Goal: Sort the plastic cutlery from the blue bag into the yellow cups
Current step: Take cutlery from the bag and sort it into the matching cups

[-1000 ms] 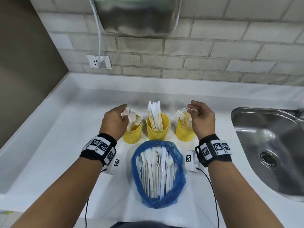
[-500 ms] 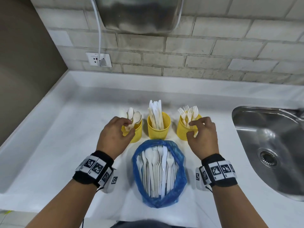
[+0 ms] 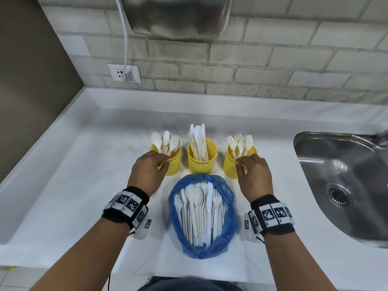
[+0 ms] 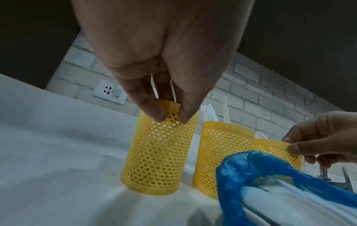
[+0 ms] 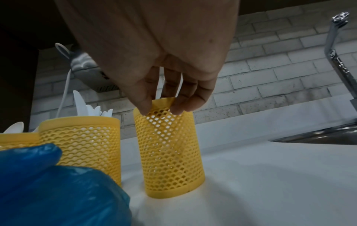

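Observation:
Three yellow mesh cups stand in a row on the white counter. The left cup [image 3: 173, 162] [image 4: 158, 152] holds spoons, the middle cup [image 3: 202, 159] [image 4: 222, 152] knives, the right cup [image 3: 231, 162] [image 5: 170, 152] forks. In front of them lies the open blue bag [image 3: 227, 219] [image 4: 251, 166] [image 5: 48, 188] with white spoons, knives and forks [image 3: 201, 213] inside. My left hand [image 3: 161, 162] [image 4: 170, 117] pinches the near rim of the left cup. My right hand [image 3: 241, 162] [image 5: 160, 110] pinches the near rim of the right cup.
A steel sink [image 3: 344, 185] lies to the right, its tap [image 5: 336, 50] behind it. The brick wall carries a socket [image 3: 123, 73] with a white cable and a steel dispenser [image 3: 178, 15]. A brown side wall closes the left. White counter [image 3: 73, 185] stretches left of the cups.
Both hands dropped from above the cups' cutlery and came toward me. They now pinch the near rims of the left and right cups.

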